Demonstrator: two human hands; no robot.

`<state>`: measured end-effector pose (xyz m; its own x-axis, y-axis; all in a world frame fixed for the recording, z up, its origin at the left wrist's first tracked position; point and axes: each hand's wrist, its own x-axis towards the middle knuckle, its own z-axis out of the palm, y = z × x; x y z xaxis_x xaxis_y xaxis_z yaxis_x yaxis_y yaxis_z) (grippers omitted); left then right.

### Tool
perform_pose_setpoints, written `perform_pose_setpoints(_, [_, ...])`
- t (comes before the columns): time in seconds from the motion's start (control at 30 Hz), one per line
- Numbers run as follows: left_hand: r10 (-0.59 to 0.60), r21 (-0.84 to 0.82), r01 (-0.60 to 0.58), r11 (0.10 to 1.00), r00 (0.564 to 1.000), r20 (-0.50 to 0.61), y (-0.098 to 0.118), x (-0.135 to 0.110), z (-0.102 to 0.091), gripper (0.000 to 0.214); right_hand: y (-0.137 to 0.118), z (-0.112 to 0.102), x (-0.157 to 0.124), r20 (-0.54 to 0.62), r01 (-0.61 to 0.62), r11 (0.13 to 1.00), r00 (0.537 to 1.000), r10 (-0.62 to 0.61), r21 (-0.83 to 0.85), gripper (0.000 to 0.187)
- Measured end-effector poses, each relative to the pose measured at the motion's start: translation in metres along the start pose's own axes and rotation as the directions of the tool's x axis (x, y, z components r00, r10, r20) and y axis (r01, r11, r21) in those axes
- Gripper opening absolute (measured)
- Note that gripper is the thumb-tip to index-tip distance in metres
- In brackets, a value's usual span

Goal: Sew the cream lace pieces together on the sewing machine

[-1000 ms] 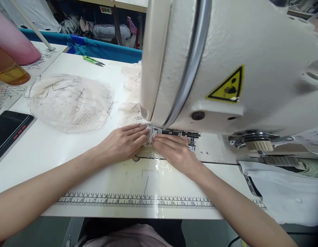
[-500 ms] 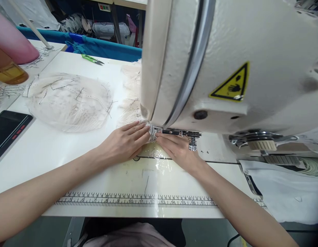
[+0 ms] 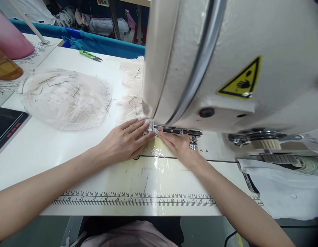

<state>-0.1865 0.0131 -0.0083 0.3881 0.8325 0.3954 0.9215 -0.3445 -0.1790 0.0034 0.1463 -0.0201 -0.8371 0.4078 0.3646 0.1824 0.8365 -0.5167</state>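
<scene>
My left hand [image 3: 124, 140] lies flat with fingers stretched out, its fingertips pressing a strip of white lace [image 3: 149, 125] beside the sewing machine head [image 3: 161, 61]. From the other side my right hand [image 3: 182, 147] reaches in below the machine's front fittings. Its visible fingers are stretched flat, with their tips at the lace edge; the rest of it is hidden. Light sheer lace fabric [image 3: 130, 92] continues behind the left fingers. The needle area is mostly covered by the machine head and hands.
A pile of sheer lace pieces [image 3: 66, 99] with dark thread ends lies left. Green thread snips [image 3: 89, 55] lie behind it, and a phone [image 3: 9, 125] at the left edge. A ruler strip [image 3: 133, 200] runs along the front. White cloth [image 3: 277, 188] hangs at right.
The view has shifted slightly. My left fingertips have slid a little to the right, closer to my right fingers, and less lace shows between the two hands.
</scene>
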Motion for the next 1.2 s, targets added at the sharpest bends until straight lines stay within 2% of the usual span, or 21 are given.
perform_pose_setpoints(0.2, [-0.02, 0.007, 0.019, 1.0, 1.0, 0.022, 0.001, 0.0, 0.0, 0.033, 0.004, 0.0, -0.004, 0.048, -0.056, 0.998, 0.997, 0.057, -0.03, 0.027])
perform_pose_setpoints(0.5, [-0.055, 0.016, 0.054, 0.998, 0.998, 0.015, 0.001, 0.001, 0.002, 0.031, 0.018, 0.013, -0.006, -0.005, -0.078, 0.995, 0.997, 0.078, -0.06, 0.022])
perform_pose_setpoints(0.67, [0.047, 0.086, -0.041, 0.995, 0.997, -0.063, 0.002, 0.001, 0.002, 0.024, 0.009, 0.01, -0.002, -0.005, -0.076, 0.995, 0.997, 0.076, -0.061, 0.025])
perform_pose_setpoints(0.77, [0.092, 0.079, -0.087, 0.993, 0.993, -0.073, 0.002, -0.001, 0.003, 0.025, 0.004, 0.005, -0.003, 0.017, -0.02, 0.995, 1.0, 0.022, -0.099, 0.024])
perform_pose_setpoints(0.87, [0.015, 0.024, -0.014, 1.0, 0.999, -0.046, 0.001, 0.0, 0.004, 0.028, 0.002, 0.003, -0.007, 0.031, 0.058, 0.977, 0.998, -0.053, -0.204, 0.025])
perform_pose_setpoints(0.97, [-0.045, -0.021, 0.045, 0.999, 0.999, -0.008, 0.0, 0.003, 0.003, 0.032, 0.001, 0.003, -0.012, 0.043, 0.053, 0.964, 0.998, -0.043, -0.262, 0.03])
perform_pose_setpoints(1.2, [-0.033, -0.022, 0.033, 0.999, 0.999, 0.004, 0.001, 0.005, 0.0, 0.031, -0.004, -0.001, -0.012, 0.072, -0.015, 0.986, 0.997, 0.027, -0.165, 0.031])
